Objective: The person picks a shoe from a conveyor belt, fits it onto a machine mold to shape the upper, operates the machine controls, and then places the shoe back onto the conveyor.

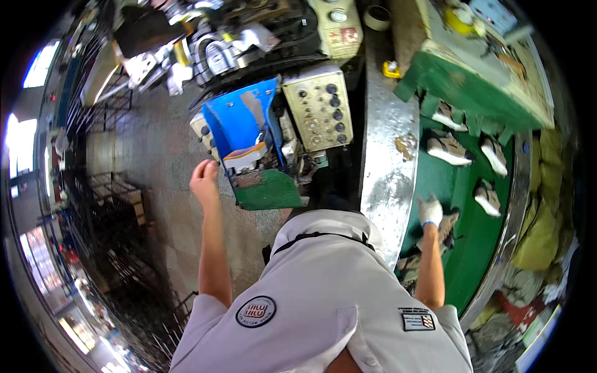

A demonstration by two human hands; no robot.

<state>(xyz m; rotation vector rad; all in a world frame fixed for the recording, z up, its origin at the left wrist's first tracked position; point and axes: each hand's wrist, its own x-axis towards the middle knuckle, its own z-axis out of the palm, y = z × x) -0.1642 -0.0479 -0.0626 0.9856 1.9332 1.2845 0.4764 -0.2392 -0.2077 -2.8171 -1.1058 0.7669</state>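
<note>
My bare left hand [204, 178] is raised at the left edge of a machine with a blue metal guard [234, 118]. Its fingers are curled together; whether anything is inside them is hidden. On the right, my right hand [430, 212] wears a white knit glove and reaches over the green conveyor belt [457, 248]. Its fingers look stretched out, just beside a brown shoe [447, 229] with a light sole. Other brown and white shoes lie farther along the belt, among them a larger one [449, 149] beyond the glove.
A cream control box [318, 110] with dark knobs stands right of the blue guard. A green plate [268, 190] is at the machine's near side. A shiny metal ledge [387, 143] runs along the belt. Green flaps hang under a hood [476, 90]. Dark racks [118, 217] stand left.
</note>
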